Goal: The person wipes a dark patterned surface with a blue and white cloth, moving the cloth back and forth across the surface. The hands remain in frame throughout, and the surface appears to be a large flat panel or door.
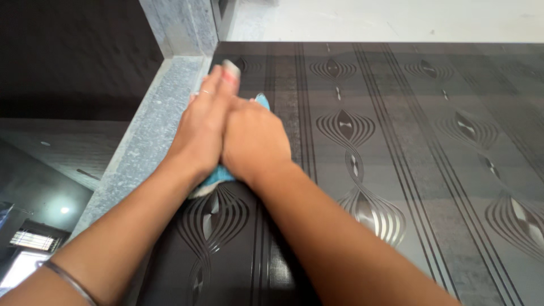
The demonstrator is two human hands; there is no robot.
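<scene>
Both my hands press side by side on a light blue cloth (214,178) lying on a dark glossy panel (396,147) with silver line and oval patterns. My left hand (201,122) lies flat with fingers stretched forward, a ring on one finger. My right hand (254,139) is bunched over the cloth, and a blue corner (262,101) peeks out beyond its knuckles. Most of the cloth is hidden under the hands. A thin bangle (71,280) circles my left forearm.
A grey speckled stone frame (141,141) runs along the panel's left edge and rises as a post (178,22) at the back. Left of it is a dark glossy surface (51,164) with reflections. A pale floor (396,20) lies beyond the panel.
</scene>
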